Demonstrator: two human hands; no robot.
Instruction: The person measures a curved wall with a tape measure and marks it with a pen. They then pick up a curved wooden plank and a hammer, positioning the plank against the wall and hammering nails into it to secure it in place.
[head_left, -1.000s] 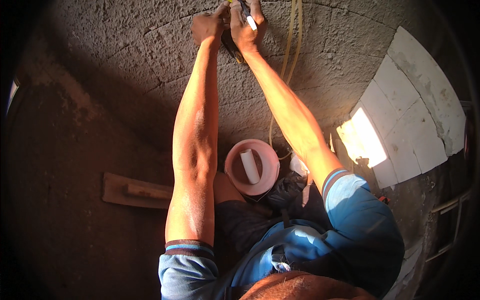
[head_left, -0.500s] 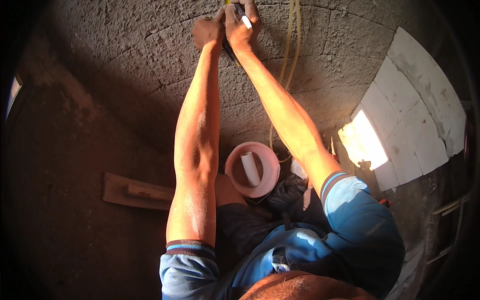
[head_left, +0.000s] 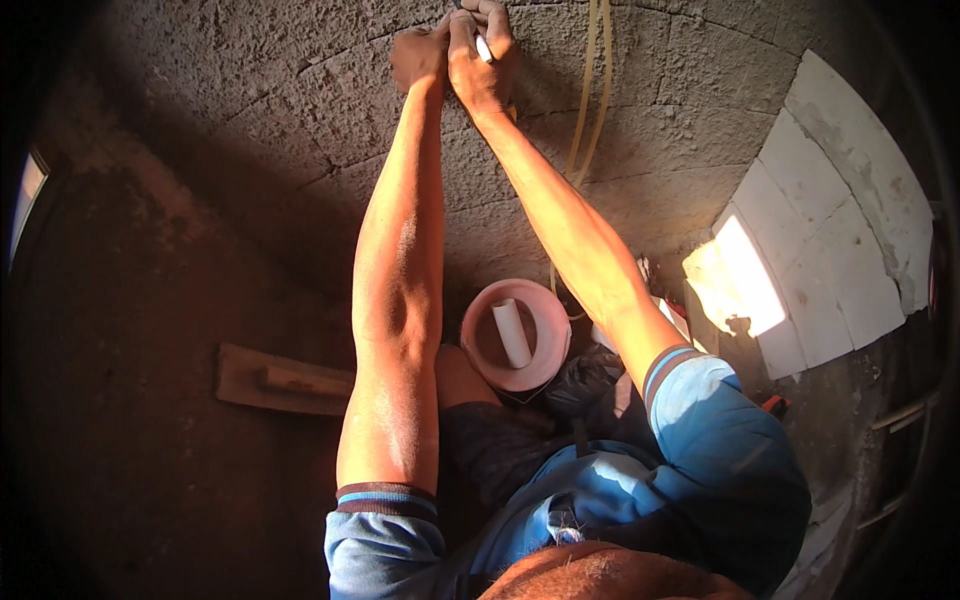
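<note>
Both my arms stretch up to the rough grey wall (head_left: 330, 100), where my hands meet near the top edge of the view. My right hand (head_left: 484, 70) is closed around a slim marker-like stick with a white end (head_left: 483, 48). Its other end is out of sight. Against it, my left hand (head_left: 418, 58) is curled with fingertips close to the right hand's fingers. What the left fingers hold, if anything, is hidden. A small yellow-orange bit (head_left: 512, 113) shows beside my right wrist, too little to name.
A pink bucket (head_left: 553, 345) with a white cylinder (head_left: 512, 333) in it stands below my arms. Yellowish hoses (head_left: 583, 115) hang down the wall. A wooden float (head_left: 245, 378) lies left, a black bag (head_left: 578, 385) beside the bucket. Pale panels (head_left: 815, 225) lean at right.
The white-ended stick has tilted and shows less in my right hand. A yellow piece at the fingertips and a dark strip under the right wrist no longer show. The view has shifted slightly.
</note>
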